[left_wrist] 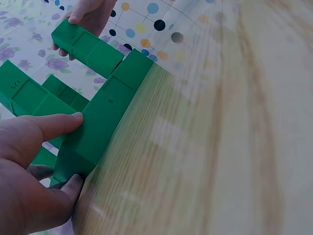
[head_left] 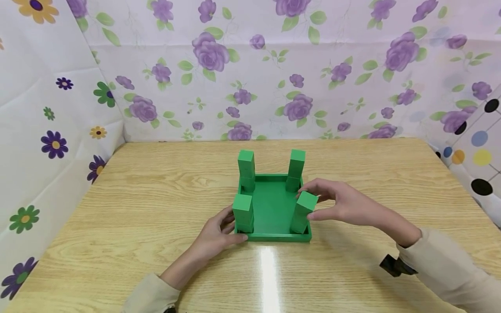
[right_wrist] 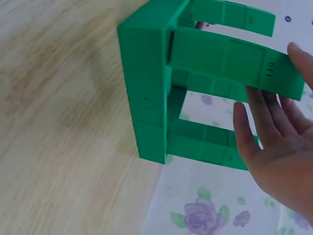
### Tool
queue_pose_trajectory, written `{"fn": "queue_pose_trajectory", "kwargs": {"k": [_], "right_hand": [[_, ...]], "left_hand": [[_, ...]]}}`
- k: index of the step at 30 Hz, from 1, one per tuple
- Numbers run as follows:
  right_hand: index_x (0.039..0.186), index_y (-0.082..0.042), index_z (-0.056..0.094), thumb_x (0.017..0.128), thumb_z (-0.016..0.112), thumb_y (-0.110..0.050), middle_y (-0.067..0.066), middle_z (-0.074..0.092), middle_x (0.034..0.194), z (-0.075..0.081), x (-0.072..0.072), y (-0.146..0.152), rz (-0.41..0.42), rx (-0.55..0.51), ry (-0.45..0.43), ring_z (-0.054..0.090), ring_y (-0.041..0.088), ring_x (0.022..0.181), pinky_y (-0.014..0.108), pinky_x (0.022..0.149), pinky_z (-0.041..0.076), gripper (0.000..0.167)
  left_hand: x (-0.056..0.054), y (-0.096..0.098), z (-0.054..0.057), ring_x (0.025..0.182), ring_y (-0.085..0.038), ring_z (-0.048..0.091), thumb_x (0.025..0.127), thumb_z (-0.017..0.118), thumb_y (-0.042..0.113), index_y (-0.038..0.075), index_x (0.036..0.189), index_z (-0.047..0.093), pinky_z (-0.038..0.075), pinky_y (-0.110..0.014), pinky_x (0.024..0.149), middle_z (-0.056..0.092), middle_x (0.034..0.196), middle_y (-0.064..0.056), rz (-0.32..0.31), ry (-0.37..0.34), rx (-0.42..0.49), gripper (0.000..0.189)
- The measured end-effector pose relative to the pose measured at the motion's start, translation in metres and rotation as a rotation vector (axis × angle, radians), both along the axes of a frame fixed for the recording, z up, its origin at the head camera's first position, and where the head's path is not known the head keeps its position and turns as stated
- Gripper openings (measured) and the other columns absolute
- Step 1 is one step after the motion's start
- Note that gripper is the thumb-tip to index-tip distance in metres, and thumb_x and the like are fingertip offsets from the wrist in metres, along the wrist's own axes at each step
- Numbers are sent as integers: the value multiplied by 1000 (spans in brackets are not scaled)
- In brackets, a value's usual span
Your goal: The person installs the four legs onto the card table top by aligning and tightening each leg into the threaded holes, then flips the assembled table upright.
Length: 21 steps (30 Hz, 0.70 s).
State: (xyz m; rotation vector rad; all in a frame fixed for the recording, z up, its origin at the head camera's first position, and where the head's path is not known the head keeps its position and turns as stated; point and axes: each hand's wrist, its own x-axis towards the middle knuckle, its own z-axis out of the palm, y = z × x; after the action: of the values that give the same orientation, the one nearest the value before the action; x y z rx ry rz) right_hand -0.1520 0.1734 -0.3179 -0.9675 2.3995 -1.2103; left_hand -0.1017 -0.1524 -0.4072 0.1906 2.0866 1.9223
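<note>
A shallow green tray (head_left: pixel 274 208) rests on the table, with a tall green block standing in each corner. My left hand (head_left: pixel 215 237) grips the tray's front left corner, thumb over the front rim and fingers along the side. Beside it stands the front left block (head_left: pixel 244 215). The front right block (head_left: pixel 300 217) leans slightly; my right hand (head_left: pixel 338 202) pinches its upper part between thumb and fingers. Seen from the right wrist, this block (right_wrist: pixel 215 56) has a number printed near its top end. At the back are the left block (head_left: pixel 246 169) and the right block (head_left: pixel 296 167).
The wood-grain table (head_left: pixel 156 187) extends around the tray on all sides. Behind it hangs a flowered sheet (head_left: pixel 242 69), with patterned sheets at left and right too. A black strap piece (head_left: pixel 396 266) hangs at the right sleeve (head_left: pixel 442 265).
</note>
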Motion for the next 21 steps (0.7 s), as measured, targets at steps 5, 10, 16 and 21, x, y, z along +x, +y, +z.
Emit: {"fn": "queue_pose_trajectory", "kwargs": {"k": [5,10,16,21], "right_hand": [[111,-14,65,79,82,-27,-3,64,111,-4,5,-7,-102,-5,85,62,14,99,35,88,53,39],[97,-14,64,70,88,-26,-9,66,88,-5,10,-14,-188,-2,223,64,8,81,30,75,56,39],[86,-13,57,68,90,-25,-10,61,75,-8,17,-19,-244,-5,298,61,8,72,30,68,56,39],[94,-11,64,74,86,-24,-7,62,81,-12,20,-22,-233,23,291,61,10,75,34,71,57,32]], "left_hand": [[0,0,0,135,-31,38,80,76,0,8,149,35,38,-31,108,42,142,-18,-1,3,3,81],[-1,0,0,135,-31,38,80,76,0,7,149,34,38,-31,108,42,142,-18,6,2,-2,82],[-1,0,1,135,-31,37,80,77,1,7,150,34,37,-33,108,42,143,-18,7,1,-10,82],[0,1,1,135,-31,37,80,77,1,7,149,35,37,-32,108,43,143,-17,10,-3,-17,81]]}}
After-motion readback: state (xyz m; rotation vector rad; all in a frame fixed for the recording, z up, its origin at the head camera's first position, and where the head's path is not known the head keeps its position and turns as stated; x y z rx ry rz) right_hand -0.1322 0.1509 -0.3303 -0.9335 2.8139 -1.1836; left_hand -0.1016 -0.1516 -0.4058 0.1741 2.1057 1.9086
